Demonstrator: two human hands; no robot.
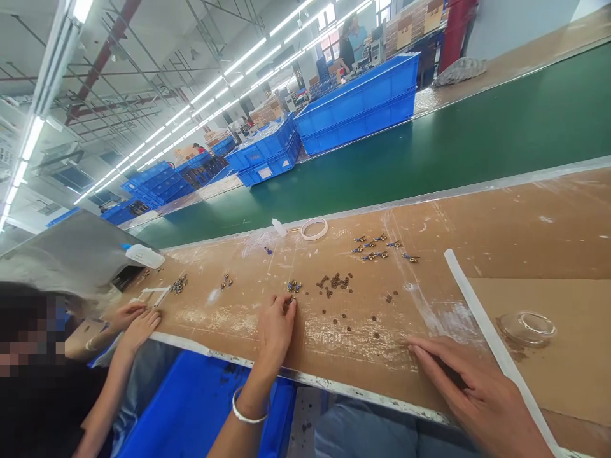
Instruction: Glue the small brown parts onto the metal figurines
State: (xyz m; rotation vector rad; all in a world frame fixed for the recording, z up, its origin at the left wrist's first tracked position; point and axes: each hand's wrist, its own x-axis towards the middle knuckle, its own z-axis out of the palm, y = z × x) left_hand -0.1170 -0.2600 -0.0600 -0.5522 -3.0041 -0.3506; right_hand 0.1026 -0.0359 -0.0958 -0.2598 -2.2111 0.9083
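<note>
now my left hand [277, 327] rests on the bench [525, 229], fingertips pinched together on a small part [288, 306] just below a little cluster [294, 286]. my right hand [470, 388] lies flat and spread, holding nothing, well apart to the right. dark nuts [335, 282] sit scattered between the two hands, too many and too small to count. farther back lie about seven blue-tipped fittings [377, 247], one tape ring [314, 228] and one clear dish [527, 327].

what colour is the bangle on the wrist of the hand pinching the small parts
Silver-white: the thin bangle on the left hand, head view.
</note>
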